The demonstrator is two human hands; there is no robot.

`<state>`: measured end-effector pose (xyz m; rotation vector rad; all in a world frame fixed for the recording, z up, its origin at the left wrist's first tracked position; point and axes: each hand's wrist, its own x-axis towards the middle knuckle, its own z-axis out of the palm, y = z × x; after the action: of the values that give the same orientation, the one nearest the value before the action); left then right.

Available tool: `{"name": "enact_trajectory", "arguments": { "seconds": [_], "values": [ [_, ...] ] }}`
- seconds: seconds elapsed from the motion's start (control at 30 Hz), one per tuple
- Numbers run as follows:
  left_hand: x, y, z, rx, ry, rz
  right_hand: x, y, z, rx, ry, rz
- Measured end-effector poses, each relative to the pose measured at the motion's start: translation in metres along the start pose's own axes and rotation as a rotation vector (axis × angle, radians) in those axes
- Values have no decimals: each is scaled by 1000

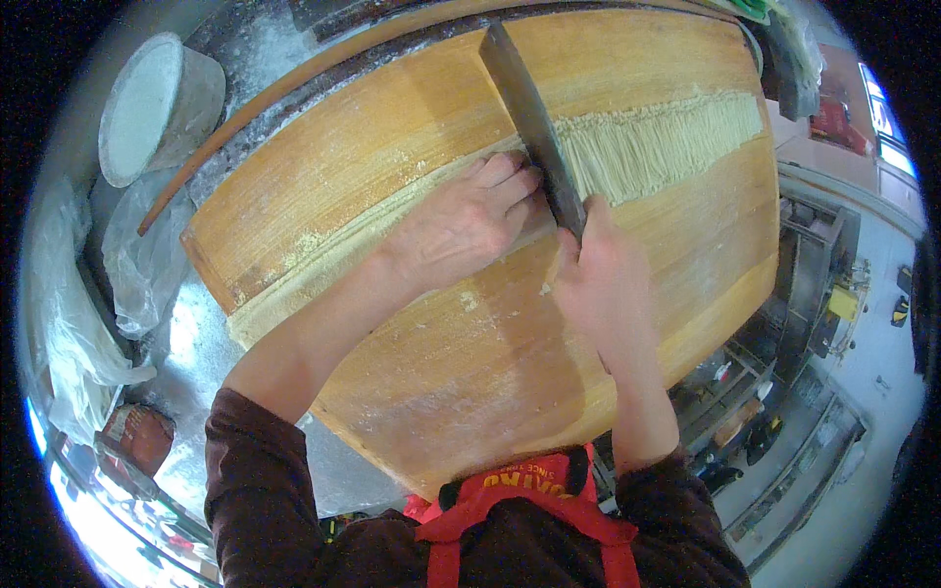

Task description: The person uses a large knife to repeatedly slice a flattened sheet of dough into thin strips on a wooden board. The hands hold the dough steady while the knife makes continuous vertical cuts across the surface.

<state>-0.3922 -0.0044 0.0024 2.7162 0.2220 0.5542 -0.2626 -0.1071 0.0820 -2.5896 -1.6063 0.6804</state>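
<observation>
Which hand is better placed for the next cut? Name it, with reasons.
The right hand, most likely: it holds the knife, which stands between the cut noodles and the dough strip. The left hand rests on that strip, curled close to the knife, seemingly better for steadying.

The bare left hand [461, 220] curls its fingers [506, 182]; to the right of these fingers, the bare right hand [603, 274] is clenched.
</observation>
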Motion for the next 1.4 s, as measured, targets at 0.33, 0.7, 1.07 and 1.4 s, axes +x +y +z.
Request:
{"name": "enact_trajectory", "arguments": {
  "seconds": [0.33, 0.7, 1.07, 1.4],
  "values": [
    [-3, -2, 0, -26, 40, -5, -34, 6, -11, 95, 29, -86],
    [-2, 0, -2, -20, 27, -18, 9, 8, 9, 174, 82, -73],
    [-7, -2, 0, -49, 43, -23, -37, 1, -13, 96, -24, -1],
    [-8, 0, -5, 25, 80, 0, -9, 11, 1, 152, 103, -121]
  ]
}}
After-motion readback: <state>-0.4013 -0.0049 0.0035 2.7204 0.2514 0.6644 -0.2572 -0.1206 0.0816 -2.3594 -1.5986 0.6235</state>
